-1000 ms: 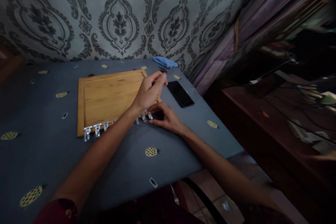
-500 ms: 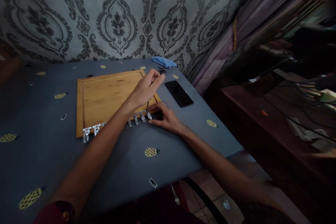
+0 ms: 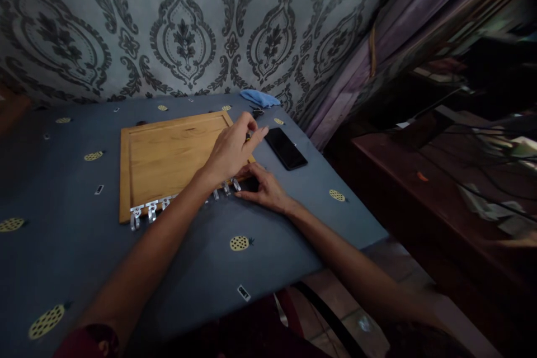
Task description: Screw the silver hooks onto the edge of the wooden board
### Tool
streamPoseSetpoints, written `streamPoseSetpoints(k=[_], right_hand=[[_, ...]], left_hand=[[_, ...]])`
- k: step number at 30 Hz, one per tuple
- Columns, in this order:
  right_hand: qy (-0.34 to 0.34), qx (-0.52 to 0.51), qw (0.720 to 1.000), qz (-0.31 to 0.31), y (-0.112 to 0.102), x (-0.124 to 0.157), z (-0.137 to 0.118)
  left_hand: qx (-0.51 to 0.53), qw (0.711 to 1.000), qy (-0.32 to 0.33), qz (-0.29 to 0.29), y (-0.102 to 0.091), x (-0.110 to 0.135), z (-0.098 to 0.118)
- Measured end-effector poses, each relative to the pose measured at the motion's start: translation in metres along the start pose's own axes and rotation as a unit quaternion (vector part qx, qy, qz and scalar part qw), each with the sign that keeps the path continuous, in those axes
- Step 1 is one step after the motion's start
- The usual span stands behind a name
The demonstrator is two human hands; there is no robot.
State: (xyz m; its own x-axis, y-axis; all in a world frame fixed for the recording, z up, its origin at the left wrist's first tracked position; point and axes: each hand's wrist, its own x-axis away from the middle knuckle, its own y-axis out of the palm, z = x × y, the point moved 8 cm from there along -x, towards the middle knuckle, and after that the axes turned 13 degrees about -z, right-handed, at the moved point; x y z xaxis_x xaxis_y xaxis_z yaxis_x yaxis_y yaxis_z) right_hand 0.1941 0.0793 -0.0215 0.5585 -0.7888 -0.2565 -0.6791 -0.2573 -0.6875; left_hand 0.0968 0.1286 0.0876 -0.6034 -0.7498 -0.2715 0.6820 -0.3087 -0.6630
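Table point(image 3: 168, 274), one: gray-blue covering printed with yellow pineapples; far edge near a patterned wall point(image 3: 184, 11).

Wooden board point(image 3: 176, 156), one: framed panel, lying flat left of the table's middle, toward the far edge, its near right corner between both hands.

Metal clips point(image 3: 135, 218), a row: fitted along the board's near edge, curled ends projecting past it; middle of the row hidden by the left forearm.

Left hand point(image 3: 230, 148), one: above the board's right part, fingers closed in a narrow grip on a small tool point(image 3: 248, 136), mostly hidden, a dark and yellow bit showing.

Blue cloth point(image 3: 259, 98), one: crumpled at the table's far right corner; small dark item point(image 3: 257, 112) just before it.

Right hand point(image 3: 268, 189), one: fingers and thumb parted about the board's near right corner, beside the last clip; whether it clasps either cannot be told.

Phone point(image 3: 286, 149), one: black, face dark, flat near the table's right edge.

Desk point(image 3: 386, 162), one: reddish brown, cables on top, beyond that edge.
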Motion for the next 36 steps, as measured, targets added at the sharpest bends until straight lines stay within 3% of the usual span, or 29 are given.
streamPoseSetpoints(k=[4, 8, 11, 29, 36], right_hand=[[-0.003, -0.003, 1.0, 0.002, -0.001, 0.0, -0.001], [0.008, -0.014, 1.0, 0.0, 0.0, 0.0, 0.001], [0.012, -0.02, 1.0, -0.003, 0.001, 0.0, 0.002], [0.031, -0.032, 0.999, -0.008, 0.002, 0.0, 0.003], [0.023, -0.034, 0.999, -0.008, 0.001, 0.0, 0.002]], left_hand=[[-0.086, 0.995, -0.016, -0.046, 0.001, 0.002, 0.008], [-0.243, 0.965, -0.084, -0.053, -0.011, 0.008, 0.011], [-0.293, 0.949, -0.093, -0.076, -0.015, 0.01, 0.012], [-0.254, 0.951, 0.025, -0.173, -0.006, 0.013, 0.021], [-0.283, 0.943, -0.001, -0.177, -0.012, 0.014, 0.019]])
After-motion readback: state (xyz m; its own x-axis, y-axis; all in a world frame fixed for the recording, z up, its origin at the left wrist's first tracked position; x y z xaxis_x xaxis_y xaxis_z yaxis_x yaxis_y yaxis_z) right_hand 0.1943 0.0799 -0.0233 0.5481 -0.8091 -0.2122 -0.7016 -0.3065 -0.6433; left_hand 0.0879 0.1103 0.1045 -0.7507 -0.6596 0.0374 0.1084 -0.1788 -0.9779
